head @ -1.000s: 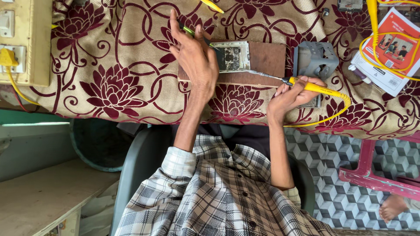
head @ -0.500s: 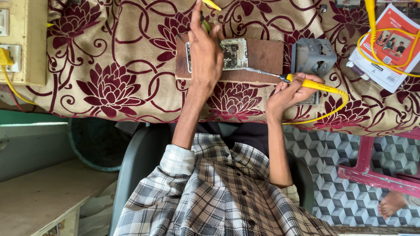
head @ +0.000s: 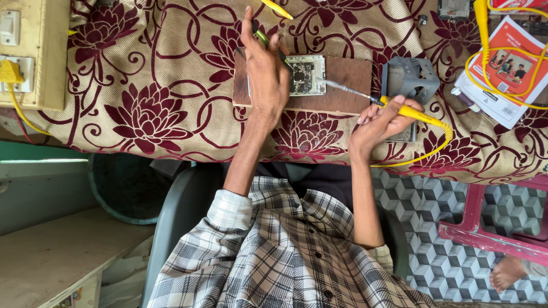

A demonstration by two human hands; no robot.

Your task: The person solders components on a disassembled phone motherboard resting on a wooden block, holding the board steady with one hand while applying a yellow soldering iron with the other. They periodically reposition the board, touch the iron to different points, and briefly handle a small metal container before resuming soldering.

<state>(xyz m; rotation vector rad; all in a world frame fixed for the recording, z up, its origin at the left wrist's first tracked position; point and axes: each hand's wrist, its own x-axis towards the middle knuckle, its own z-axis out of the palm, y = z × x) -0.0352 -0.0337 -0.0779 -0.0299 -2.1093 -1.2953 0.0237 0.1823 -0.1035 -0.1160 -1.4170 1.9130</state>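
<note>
Circuit board (head: 305, 75) sits on the brown wooden block (head: 348, 80) on the desk (head: 171, 68), which has a floral cloth over it. Your left hand (head: 265, 74) lies over the board's left end, fingers (head: 248, 28) pressed together, a thin green tool (head: 261, 37) pinched between them. Your right hand (head: 381, 120) pinches the yellow-handled soldering iron (head: 408, 111), tip at the board's right edge. Keep the left palm pressing so the board can't skate. Brace your right wrist on the cloth. Mind the yellow cord (head: 434, 149) dragging the handle.
</note>
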